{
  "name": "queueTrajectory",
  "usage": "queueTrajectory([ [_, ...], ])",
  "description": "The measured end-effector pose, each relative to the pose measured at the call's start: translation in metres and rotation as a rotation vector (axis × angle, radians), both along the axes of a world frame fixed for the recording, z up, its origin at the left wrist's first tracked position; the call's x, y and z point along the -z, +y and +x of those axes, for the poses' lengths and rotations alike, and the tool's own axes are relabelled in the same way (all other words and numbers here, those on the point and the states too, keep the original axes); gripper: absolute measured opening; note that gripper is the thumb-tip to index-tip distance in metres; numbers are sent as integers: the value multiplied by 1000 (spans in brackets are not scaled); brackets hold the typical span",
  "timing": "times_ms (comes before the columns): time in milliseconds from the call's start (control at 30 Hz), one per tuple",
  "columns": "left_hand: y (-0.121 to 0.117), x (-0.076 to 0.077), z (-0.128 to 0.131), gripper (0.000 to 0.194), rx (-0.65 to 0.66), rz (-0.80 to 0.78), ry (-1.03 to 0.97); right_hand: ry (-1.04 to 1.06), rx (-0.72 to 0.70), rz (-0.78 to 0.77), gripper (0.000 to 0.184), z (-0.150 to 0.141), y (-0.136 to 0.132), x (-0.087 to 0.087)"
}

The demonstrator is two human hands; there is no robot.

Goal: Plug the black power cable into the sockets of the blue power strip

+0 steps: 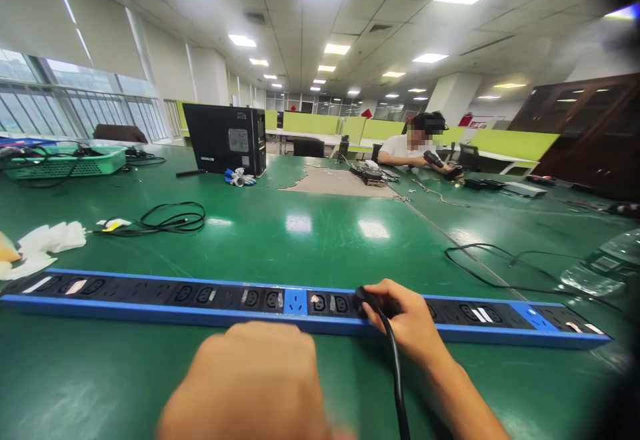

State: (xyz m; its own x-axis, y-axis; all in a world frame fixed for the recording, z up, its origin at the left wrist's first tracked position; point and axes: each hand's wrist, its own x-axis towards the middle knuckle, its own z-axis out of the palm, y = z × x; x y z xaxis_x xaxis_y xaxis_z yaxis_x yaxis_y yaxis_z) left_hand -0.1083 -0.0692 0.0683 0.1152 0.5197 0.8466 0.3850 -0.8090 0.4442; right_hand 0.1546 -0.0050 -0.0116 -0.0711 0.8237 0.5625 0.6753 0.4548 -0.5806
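Note:
A long blue power strip (295, 303) with black socket modules lies across the green table in front of me. My right hand (405, 323) grips a black plug (364, 299) at the strip's top face, right of the middle. How deep the plug sits in a socket is hidden by my fingers. From the plug a thick black cable (397, 377) runs down past the picture's lower edge. My left hand (250, 380) is a blurred fist close to the camera, in front of the strip. Its fingertips are hidden, as is anything within them.
Behind the strip lie a coiled black cable (173, 220) and white tissue (53, 239). A plastic bottle (603, 263) is at right. Farther back are a black computer case (223, 139), a green basket (70, 163) and a person (410, 147) handling a dark tool.

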Motion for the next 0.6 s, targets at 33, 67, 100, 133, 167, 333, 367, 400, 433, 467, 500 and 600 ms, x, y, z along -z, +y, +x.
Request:
queueTrajectory([
  [33, 10, 0, 4, 27, 46, -14, -5, 12, -3, -24, 17, 1, 0, 1],
  [67, 20, 3, 8, 34, 111, -35, -9, 29, -8, -53, 18, 1, 1, 2],
  [100, 31, 8, 12, 38, 117, -45, -19, 48, -16, -86, 18, 1, 1, 3],
  [133, 42, 16, 16, 37, 101, -45, -23, 64, -25, -120, 19, 1, 2, 4],
  [167, 51, 27, 19, 37, 78, -42, -9, 74, -31, -145, 19, 1, 2, 5],
  [333, 73, 77, 21, 36, 19, -11, 144, 49, -71, -96, 15, 1, 2, 6],
  [367, 73, 82, 19, 37, 15, -17, 161, 47, -83, -73, 15, 3, 2, 5],
  [400, 74, 85, 17, 37, 11, -28, 172, 48, -95, -64, 15, 4, 2, 5],
  [433, 74, 87, 15, 37, 6, -42, 179, 56, -107, -78, 16, 6, 2, 5],
  [467, 75, 87, 12, 37, -1, -57, 184, 70, -119, -114, 17, 7, 2, 4],
  [500, 76, 88, 10, 37, -9, -74, 189, 88, -132, -168, 19, 9, 1, 3],
  [600, 79, 89, 7, 37, -35, -117, 200, 106, -149, -323, 24, 11, 1, 0],
])
